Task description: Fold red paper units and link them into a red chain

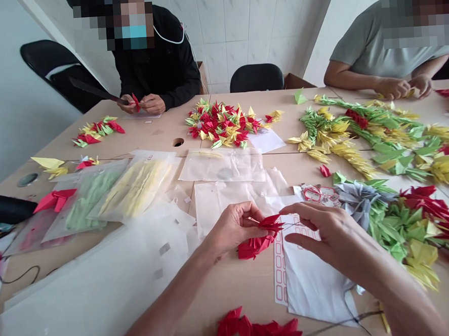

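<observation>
My left hand (233, 227) is closed on a short string of red folded paper pieces (260, 241), held just above the table. My right hand (323, 230) reaches in from the right, its fingers pinched at the tip of that red string beside the left thumb. Whether it holds a thread there is too fine to see. Under both hands lie white paper sheets and a sheet of red-bordered labels (279, 266). More red folded pieces (257, 333) lie at the near table edge.
Plastic bags of green and yellow paper (112, 192) lie left. A red-yellow pile (225, 122) sits mid-table. Long green, yellow and red strings (402, 213) fill the right. Two other people fold paper at the far side. An empty black chair (256, 77) stands behind.
</observation>
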`<state>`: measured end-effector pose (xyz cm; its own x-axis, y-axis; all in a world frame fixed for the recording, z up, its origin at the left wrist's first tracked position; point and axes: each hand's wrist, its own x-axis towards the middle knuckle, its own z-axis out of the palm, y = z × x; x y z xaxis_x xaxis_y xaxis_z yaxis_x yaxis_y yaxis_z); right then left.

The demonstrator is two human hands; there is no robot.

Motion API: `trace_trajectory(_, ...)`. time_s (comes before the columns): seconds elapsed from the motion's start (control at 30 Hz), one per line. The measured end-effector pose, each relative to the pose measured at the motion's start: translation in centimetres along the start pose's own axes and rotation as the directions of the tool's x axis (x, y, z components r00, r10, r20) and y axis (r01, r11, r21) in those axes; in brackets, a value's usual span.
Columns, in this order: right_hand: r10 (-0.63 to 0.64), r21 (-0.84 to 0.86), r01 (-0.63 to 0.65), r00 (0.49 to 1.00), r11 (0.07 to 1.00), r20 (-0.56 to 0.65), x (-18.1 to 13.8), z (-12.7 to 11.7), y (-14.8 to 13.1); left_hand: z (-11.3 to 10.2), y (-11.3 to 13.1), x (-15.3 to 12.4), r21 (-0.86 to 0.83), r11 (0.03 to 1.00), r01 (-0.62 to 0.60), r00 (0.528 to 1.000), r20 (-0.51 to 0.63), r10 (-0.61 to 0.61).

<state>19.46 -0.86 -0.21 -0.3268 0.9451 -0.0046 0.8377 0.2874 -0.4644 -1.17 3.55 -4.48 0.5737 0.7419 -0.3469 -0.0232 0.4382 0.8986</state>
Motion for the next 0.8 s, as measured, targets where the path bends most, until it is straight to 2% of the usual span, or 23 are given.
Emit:
trace_trajectory(0.13,0.027,0.091,-0.021,0.998,0.996,-0.06,0.4,-0.5,-1.5,0.2,0.0,0.0,0.007,1.0,-0.001,1.0,-0.007,0.001)
trace_trajectory(0.23,0.015,0.112,-0.006,0.996,0.994,-0.086,0.6,-0.5,-2.1,0.2,-0.1,0.0,0.088,0.996,-0.033,0.999,-0.008,0.034)
trace_trajectory(0.33,0.01,0.088,-0.001,0.994,0.996,-0.109,0.6,-0.3,-2.1,0.1,0.0,-0.1,0.202,0.976,-0.087,0.996,-0.007,0.09)
trace_trajectory(0.47,0.005,0.012,-0.004,0.991,1.0,-0.132,0.5,0.2,-2.0,0.1,0.8,-0.6,0.268,0.945,-0.188,0.98,-0.006,0.197)
trace_trajectory(0.63,-0.014,-0.022,0.011,0.991,1.0,-0.131,0.5,0.5,-2.5,0.7,1.7,-1.3,0.423,0.822,-0.382,0.909,0.013,0.416)
trace_trajectory(0.8,-0.014,-0.006,0.014,0.992,1.0,-0.125,0.5,0.5,-2.7,1.1,2.3,-1.7,0.576,0.676,-0.46,0.864,0.112,0.491)
